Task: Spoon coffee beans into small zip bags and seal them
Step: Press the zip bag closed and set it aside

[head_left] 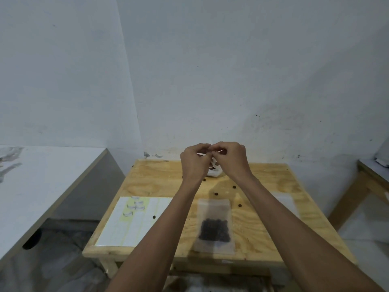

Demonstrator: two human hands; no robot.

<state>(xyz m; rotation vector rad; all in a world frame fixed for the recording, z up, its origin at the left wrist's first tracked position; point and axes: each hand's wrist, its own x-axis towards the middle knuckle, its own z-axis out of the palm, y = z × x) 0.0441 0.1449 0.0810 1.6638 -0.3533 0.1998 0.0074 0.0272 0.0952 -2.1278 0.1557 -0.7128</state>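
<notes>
We see a clear zip bag (214,225) lying flat at six o'clock, dark coffee beans (214,230) pooled in its near half. Loose beans (216,194) dot the wooden table (263,224) toward twelve

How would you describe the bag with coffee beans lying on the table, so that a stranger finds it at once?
Start at the light wooden table and look at its near edge, between the person's two forearms. There a clear flat bag lies, to the right of the white sheet. Only it holds a dark mass of beans in its lower half.

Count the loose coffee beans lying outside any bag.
6 clearly: one on the white sheet, four on the table right of centre, one by the left wrist. Arms may hide more.
</notes>
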